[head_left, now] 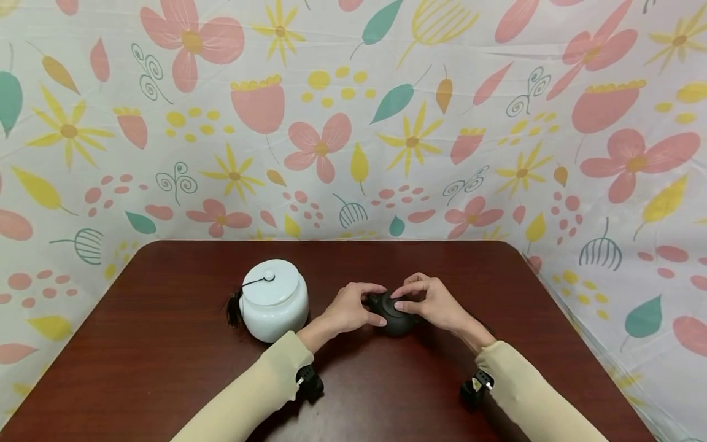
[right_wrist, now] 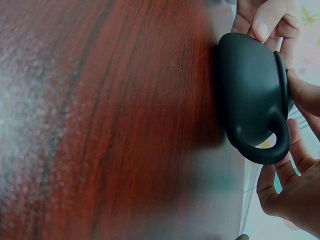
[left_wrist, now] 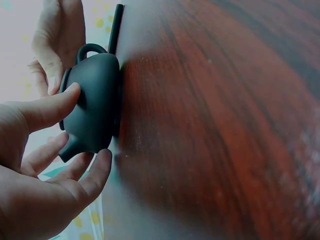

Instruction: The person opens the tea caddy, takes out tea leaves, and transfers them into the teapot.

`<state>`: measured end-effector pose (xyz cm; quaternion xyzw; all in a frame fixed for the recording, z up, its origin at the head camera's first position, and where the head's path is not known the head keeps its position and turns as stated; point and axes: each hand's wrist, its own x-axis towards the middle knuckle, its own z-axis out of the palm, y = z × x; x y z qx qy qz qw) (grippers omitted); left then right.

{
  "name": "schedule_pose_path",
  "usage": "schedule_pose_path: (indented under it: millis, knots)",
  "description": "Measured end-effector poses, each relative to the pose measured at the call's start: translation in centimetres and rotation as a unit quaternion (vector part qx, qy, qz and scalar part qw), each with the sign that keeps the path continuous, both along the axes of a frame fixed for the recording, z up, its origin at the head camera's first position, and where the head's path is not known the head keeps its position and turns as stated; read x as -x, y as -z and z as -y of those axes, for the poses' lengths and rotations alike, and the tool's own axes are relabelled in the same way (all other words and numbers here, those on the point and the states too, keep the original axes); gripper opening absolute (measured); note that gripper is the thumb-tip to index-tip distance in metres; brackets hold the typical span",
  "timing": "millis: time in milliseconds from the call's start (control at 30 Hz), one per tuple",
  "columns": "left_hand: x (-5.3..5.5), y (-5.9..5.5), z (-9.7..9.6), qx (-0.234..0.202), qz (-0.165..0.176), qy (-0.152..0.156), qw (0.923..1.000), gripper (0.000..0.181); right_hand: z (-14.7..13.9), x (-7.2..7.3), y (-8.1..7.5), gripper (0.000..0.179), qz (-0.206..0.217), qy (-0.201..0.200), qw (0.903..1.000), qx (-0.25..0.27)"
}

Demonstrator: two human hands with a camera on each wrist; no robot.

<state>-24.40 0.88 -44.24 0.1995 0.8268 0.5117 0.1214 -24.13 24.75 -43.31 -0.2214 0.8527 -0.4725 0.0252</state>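
Observation:
A small black teapot (head_left: 399, 326) sits on the table, right of its middle. My left hand (head_left: 351, 308) holds it from the spout side, thumb on the body and fingers around the spout (left_wrist: 73, 146). From the other side my right hand (head_left: 435, 302) reaches over the top, its thumb and fingers pinching at the lid (right_wrist: 282, 82). The lid's knob is hidden by those fingers. The lid lies on the pot's mouth. The looped handle (right_wrist: 274, 152) points toward my right hand, and no finger is through it.
Left of my left hand stands a white lidded jar (head_left: 276, 314) with a black tassel (head_left: 234, 309) hanging from its knob. A thin dark stick (left_wrist: 116, 30) lies beyond the teapot's handle. The brown table (head_left: 166, 368) ends at a flower-patterned cloth (head_left: 342, 123).

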Motion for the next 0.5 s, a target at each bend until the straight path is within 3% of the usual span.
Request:
schedule_pose_path:
  millis: [500]
  knots:
    - [0.09,0.17,0.16,-0.02,0.016,-0.006,0.9997,0.062,-0.35,-0.44,-0.74,0.014,0.0,0.006,0.9998,0.018]
